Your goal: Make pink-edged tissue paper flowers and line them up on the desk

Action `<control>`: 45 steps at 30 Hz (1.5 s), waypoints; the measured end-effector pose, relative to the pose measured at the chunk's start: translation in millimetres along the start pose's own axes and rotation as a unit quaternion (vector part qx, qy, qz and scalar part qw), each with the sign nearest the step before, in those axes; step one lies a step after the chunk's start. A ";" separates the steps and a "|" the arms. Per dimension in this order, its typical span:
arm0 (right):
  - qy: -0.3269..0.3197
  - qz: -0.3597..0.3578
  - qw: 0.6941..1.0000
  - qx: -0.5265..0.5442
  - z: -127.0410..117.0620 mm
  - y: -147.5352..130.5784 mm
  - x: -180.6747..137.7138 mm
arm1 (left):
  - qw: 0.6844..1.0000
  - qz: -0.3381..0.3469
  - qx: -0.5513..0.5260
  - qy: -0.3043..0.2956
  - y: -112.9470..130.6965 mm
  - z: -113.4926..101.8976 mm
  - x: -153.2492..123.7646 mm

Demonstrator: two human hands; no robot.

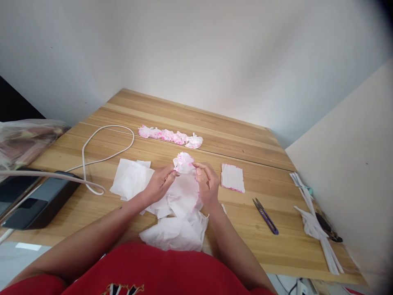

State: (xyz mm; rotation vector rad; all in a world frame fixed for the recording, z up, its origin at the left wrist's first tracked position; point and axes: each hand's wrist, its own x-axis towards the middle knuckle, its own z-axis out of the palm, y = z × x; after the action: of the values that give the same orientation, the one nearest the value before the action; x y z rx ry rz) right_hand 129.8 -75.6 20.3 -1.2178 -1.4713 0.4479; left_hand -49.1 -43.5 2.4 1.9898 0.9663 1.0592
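Note:
Between my two hands is a white tissue paper flower (pixel 184 163) with pink-tinted edges, raised above the table. My left hand (pixel 161 182) pinches it low on its left side, and my right hand (pixel 208 180) grips its right edge between thumb and fingers. Beneath it lie loose white tissue sheets (pixel 181 196), some with pink edges, and a crumpled sheet (pixel 176 232) close to my body. Left of my left hand is a stack of plain white tissue (pixel 130 178). To the right sits a square pink-edged tissue stack (pixel 232 178).
A row of finished-looking pink and white paper flowers (pixel 170 136) lies further back. Purple-handled thread snips (pixel 265 217) rest at the right, near white paper strips (pixel 319 229). On the left are a white cable (pixel 107 157), a dark box-shaped device (pixel 43 205) and a plastic bag (pixel 27 141).

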 end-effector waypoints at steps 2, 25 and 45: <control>-0.006 -0.058 0.998 -0.036 0.3 -1.9 -1.6 | 0.999 0.032 0.042 -0.007 0.2 1.2 -0.1; -0.029 0.111 0.991 0.072 14.1 7.3 -3.9 | 0.999 -0.044 0.001 0.018 3.2 2.5 2.9; -0.021 -0.019 0.998 -0.064 9.7 2.4 -5.4 | 0.998 0.047 0.011 -0.029 7.7 1.6 2.6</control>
State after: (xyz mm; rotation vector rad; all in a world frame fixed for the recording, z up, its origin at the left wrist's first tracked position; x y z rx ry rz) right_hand 121.4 -76.0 12.6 -1.2852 -1.5760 0.3607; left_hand -44.4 -45.5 8.9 2.0907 0.8643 1.0391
